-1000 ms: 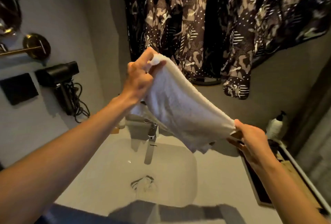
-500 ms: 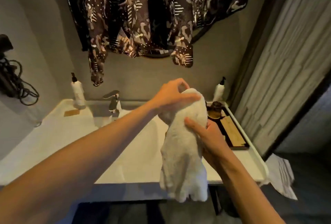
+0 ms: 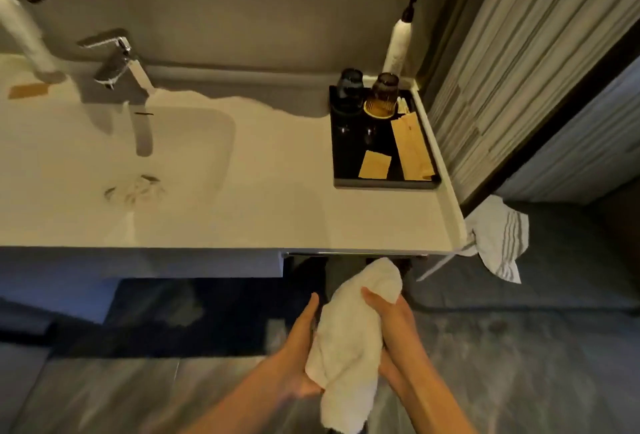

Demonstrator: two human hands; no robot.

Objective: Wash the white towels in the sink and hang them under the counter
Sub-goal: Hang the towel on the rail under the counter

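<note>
The white towel (image 3: 349, 340) has come down from chest height over the basin, where half a second ago it hung bunched between the hands, to a spot below the front edge of the counter (image 3: 277, 218), out over the floor. A second ago it was stretched wide above the sink (image 3: 194, 142); now it is gathered into a loose roll, its top end pointing toward the thin metal rail (image 3: 356, 254) that runs just beneath the counter lip. The left hand (image 3: 298, 361) cups the roll from the left side with fingers wrapped under it, and the right hand (image 3: 391, 322) presses on from the right, fingers closed over the upper part. The shift suggests washing of this towel is over and hanging is the step in hand. The towel is not yet touching the rail. A second, striped towel (image 3: 498, 236) hangs off the counter's right end, so at least one piece seems already hung.
</note>
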